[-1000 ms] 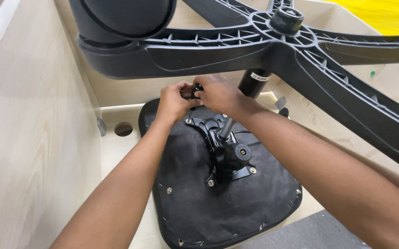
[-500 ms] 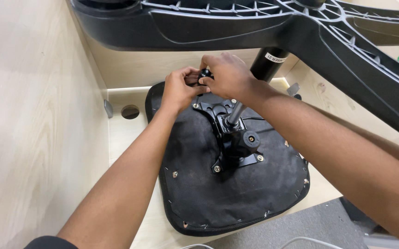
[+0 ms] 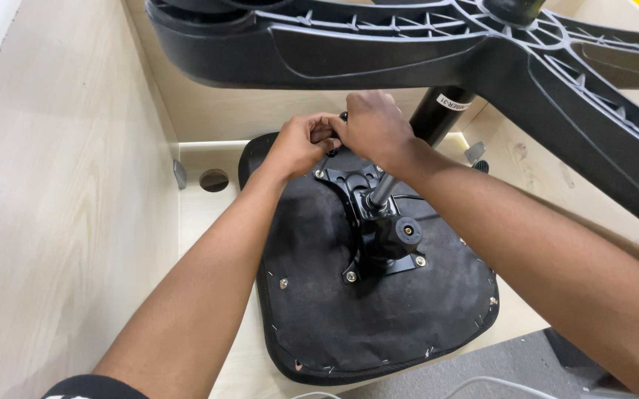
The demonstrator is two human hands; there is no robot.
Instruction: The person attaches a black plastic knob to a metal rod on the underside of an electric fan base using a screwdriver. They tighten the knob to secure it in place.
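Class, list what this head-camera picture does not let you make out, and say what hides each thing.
- Small dark part between the left hand and right hand: covered by fingers.
- Far edge of the seat underside: behind the hands.
- Chair base arm ends: cut by the frame's top and right edges.
- Gas cylinder: top hidden by the base.

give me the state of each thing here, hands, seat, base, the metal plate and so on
left hand: closed on a small dark part at the plate's far edge
right hand: closed, touching the left hand
seat: upside down, black underside up
metal plate: screwed to the seat
chair base: lifted above the seat, ribbed underside showing
black cylinder: tilted, running up to the base
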